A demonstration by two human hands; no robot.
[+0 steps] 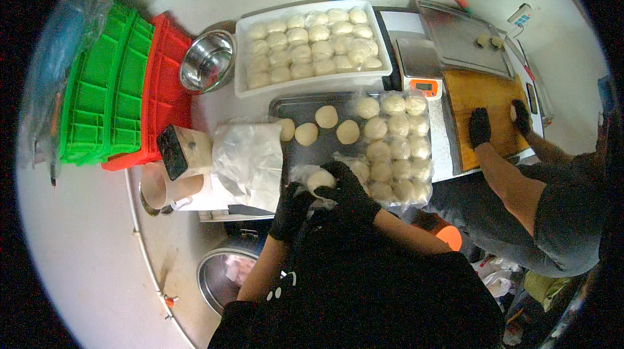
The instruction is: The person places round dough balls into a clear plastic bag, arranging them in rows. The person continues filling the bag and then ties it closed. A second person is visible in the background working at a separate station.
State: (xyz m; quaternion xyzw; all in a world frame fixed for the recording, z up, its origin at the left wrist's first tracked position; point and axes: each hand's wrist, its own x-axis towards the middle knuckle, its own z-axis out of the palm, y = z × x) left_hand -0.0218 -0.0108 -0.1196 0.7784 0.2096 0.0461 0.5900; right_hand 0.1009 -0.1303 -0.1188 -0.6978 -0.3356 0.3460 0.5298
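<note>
Black gloves cover both of my hands. A round dough ball (320, 180) with clear plastic film (301, 172) around it lies between them. My left hand (292, 207) is at its left side, on the film. From the right, my right hand (348, 188) curls its fingers around the ball. Both are over the near edge of a dark baking tray (317, 151). Several bare dough balls (326, 117) sit on the tray's left and middle. Rows of plastic-wrapped dough balls (399, 146) fill its right side. Crumpled white sheets (247, 154) lie left of the tray.
Behind the tray stands a white tub (239, 73) of dough balls, with a steel bowl (207, 62) to its left. A digital scale (420, 64) is at the back right. At right, a co-worker's gloved hands (480, 128) are over a wooden board (463, 100). Green crates (105, 86) stand left.
</note>
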